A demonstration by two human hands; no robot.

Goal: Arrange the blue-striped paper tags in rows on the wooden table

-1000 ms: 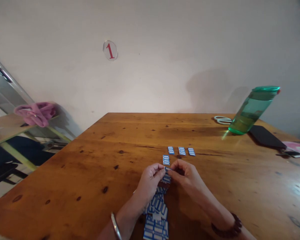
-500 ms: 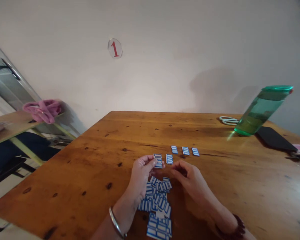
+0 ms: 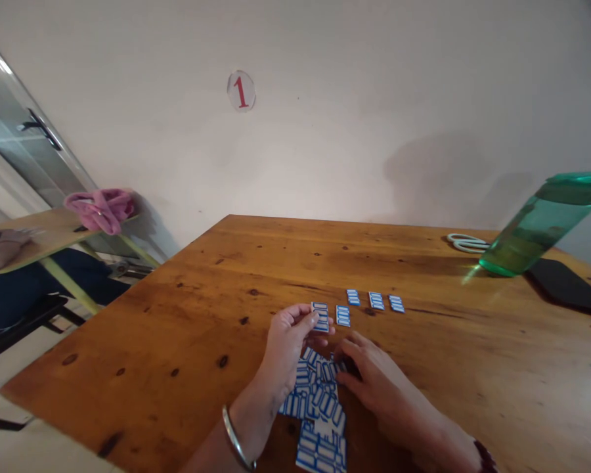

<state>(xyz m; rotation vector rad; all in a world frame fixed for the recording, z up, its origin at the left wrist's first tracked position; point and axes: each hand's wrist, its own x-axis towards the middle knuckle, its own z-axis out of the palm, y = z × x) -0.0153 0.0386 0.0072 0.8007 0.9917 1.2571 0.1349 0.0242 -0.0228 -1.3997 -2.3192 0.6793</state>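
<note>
My left hand (image 3: 295, 335) is closed on a small label sheet (image 3: 320, 316), white with blue-framed strips, pinched between thumb and fingers just above the table. Below it lies a loose, overlapping pile of similar blue-and-white label sheets (image 3: 320, 401). My right hand (image 3: 367, 368) is at the upper right edge of this pile, palm down, with thumb and forefinger apart; whether its fingertips touch a sheet I cannot tell. Beyond my hands, one single sheet (image 3: 343, 315) lies nearest, and three more sheets (image 3: 376, 301) sit in a row behind it.
A green water bottle (image 3: 542, 226) stands at the right back beside a white coiled cable (image 3: 467, 243) and a dark flat object (image 3: 569, 284). At the left, another person's hand (image 3: 4, 246) rests on a separate table with a pink cloth (image 3: 102, 209).
My right hand has moved down toward the pile, its thumb and forefinger parting. My left hand keeps hold of the same sheet. The whole view has shifted slightly.
</note>
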